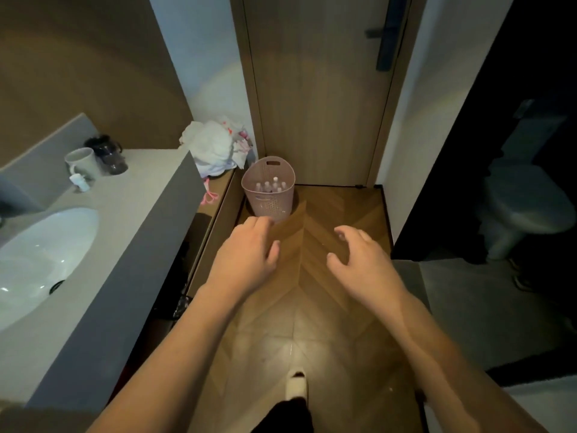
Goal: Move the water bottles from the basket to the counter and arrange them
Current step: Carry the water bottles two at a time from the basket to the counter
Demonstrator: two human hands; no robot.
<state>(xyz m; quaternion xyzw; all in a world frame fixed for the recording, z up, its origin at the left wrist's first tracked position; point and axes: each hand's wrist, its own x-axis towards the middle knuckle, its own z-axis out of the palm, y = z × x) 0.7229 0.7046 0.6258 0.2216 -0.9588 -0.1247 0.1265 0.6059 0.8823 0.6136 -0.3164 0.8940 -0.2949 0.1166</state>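
Both hands reached toward the basket.
Left hand [246, 257] and right hand [363, 260] hung empty, fingers spread, short of the pink basket [269, 195] holding bottles [270, 185].

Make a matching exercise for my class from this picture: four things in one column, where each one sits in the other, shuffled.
Things:
1. water bottles
2. white mug
3. pink basket
4. white bag

Places:
A. on the wooden floor in front of the door
B. standing inside the basket
C. on the lower shelf at the far end of the counter
D. on the grey counter behind the sink

Pairs: 1-B, 2-D, 3-A, 4-C
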